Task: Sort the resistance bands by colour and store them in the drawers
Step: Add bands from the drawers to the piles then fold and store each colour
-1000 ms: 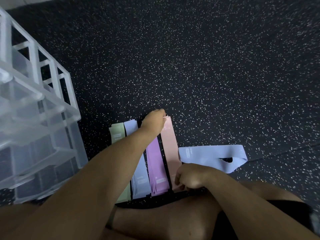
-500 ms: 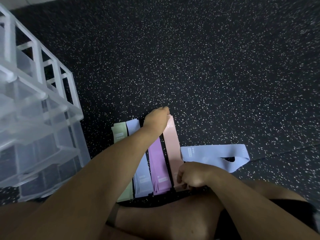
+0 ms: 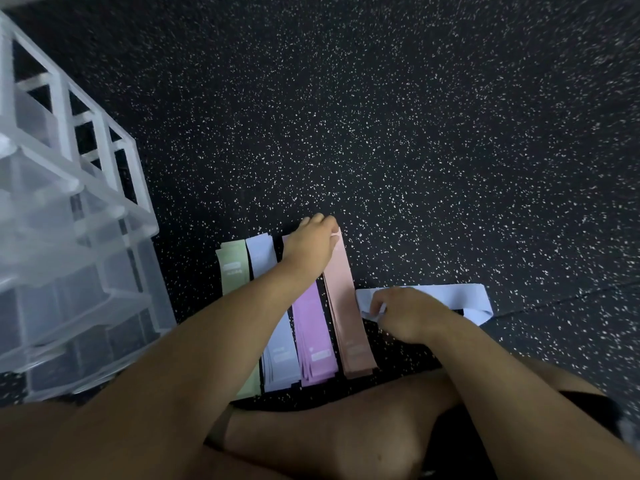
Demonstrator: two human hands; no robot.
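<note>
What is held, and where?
The right hand pinches the loose blue band at the end nearest the pink stack; left hand touches that stack's far end, grip unclear.

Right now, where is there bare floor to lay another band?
The floor is bare beyond the stacks' far ends and right of the loose blue band. Crowded: green stack, blue stack, purple stack, pink stack side by side, left hand on the pink, right hand on the loose band, drawers at left.

Four piles of resistance bands: one green stack [image 3: 231,271], one blue stack [image 3: 281,363], one purple stack [image 3: 313,341], one pink stack [image 3: 342,296]. One loose blue band [image 3: 476,299]. One drawer unit [image 3: 69,237]. Two hands: left hand [image 3: 310,249], right hand [image 3: 405,313].
</note>
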